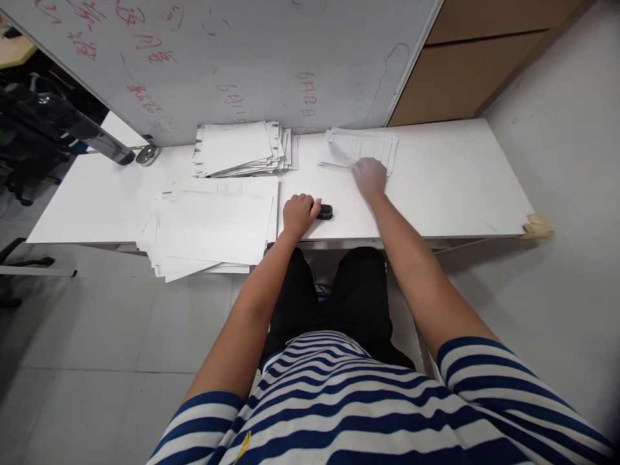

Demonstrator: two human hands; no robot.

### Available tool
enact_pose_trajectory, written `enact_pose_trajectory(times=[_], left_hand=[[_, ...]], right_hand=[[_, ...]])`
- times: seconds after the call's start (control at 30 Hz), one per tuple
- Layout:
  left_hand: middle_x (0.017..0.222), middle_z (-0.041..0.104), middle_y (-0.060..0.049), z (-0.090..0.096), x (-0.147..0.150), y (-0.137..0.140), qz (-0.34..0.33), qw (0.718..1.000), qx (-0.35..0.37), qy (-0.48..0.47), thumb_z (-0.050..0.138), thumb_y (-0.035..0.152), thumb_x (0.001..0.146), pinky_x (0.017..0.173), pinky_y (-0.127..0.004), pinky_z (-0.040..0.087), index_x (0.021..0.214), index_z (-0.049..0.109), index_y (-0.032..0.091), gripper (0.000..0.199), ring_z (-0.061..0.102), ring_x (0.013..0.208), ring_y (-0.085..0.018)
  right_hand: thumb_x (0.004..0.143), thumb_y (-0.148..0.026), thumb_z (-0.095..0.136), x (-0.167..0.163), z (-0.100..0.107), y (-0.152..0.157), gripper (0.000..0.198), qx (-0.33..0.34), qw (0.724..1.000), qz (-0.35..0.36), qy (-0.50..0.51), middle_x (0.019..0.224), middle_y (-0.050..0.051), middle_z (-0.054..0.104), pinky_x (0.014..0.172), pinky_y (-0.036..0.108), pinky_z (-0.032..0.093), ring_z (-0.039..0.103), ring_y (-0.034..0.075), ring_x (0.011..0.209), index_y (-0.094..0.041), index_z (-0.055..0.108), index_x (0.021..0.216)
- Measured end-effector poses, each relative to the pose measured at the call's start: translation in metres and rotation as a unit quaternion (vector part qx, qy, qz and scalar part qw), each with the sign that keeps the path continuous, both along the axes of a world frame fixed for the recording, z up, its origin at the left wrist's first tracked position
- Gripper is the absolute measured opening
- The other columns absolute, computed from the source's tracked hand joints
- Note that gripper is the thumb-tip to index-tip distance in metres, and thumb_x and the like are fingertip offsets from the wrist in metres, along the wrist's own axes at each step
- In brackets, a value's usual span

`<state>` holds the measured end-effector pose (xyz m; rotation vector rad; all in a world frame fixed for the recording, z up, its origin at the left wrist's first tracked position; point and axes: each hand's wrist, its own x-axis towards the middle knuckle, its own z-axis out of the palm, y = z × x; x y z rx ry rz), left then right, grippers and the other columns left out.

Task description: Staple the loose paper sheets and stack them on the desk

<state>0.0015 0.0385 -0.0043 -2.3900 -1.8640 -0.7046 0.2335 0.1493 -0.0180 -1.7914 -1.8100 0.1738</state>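
Observation:
My left hand (299, 216) is closed over a black stapler (324, 212) lying on the white desk. Only the stapler's rounded end sticks out to the right of my thumb; the rest is hidden. My right hand (372, 177) is at the front edge of a small stack of printed sheets (380, 143), its fingers bent together. A sheet (338, 147) on the left of that stack is blurred and partly raised, and my fingers seem to pinch its edge. Left of my left hand lies a wide stack of paper (217, 219), some of it over the desk's front edge.
Behind the wide stack is another paper pile (237, 148). A whiteboard (271, 64) with red writing rises along the desk's (450, 187) back. A clear dark-tinted bottle (82, 126) and a small round object (147, 154) are at the left. A wall (571, 142) bounds the right.

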Motion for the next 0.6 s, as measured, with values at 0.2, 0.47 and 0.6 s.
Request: enact_pose_trajectory(times=[0.2, 0.47, 0.6], left_hand=[[0.082, 0.066, -0.009, 0.001, -0.0009, 0.0001, -0.007, 1.0, 0.004, 0.001, 0.036, 0.045, 0.103, 0.074, -0.036, 0.036, 0.077, 0.059, 0.022, 0.042, 0.057, 0.083, -0.022], [0.081, 0.065, -0.008, 0.0005, -0.0003, 0.0004, -0.007, 1.0, 0.001, -0.008, 0.04, 0.044, 0.103, 0.073, -0.036, 0.034, 0.075, 0.058, 0.022, 0.039, 0.057, 0.083, -0.022], [0.08, 0.064, -0.008, 0.0004, -0.0006, 0.0003, -0.008, 1.0, 0.003, -0.014, 0.04, 0.045, 0.102, 0.073, -0.036, 0.034, 0.075, 0.058, 0.022, 0.04, 0.056, 0.084, -0.022]], right_hand=[[0.095, -0.033, 0.047, 0.0014, -0.0053, 0.0032, 0.032, 0.01, 1.0, 0.0, 0.007, 0.119, 0.013, 0.07, 0.101, 0.044, 0.044, 0.062, 0.029, 0.109, -0.017, 0.07, 0.11], [0.1, -0.033, 0.038, 0.0026, -0.0044, 0.0039, 0.037, -0.007, 1.0, 0.006, -0.012, 0.12, 0.014, 0.069, 0.101, 0.044, 0.044, 0.061, 0.029, 0.11, -0.016, 0.068, 0.111], [0.103, -0.032, 0.03, 0.0006, -0.0005, 0.001, 0.041, -0.021, 0.999, 0.003, -0.03, 0.115, 0.015, 0.069, 0.1, 0.047, 0.044, 0.061, 0.03, 0.109, -0.016, 0.068, 0.11]])
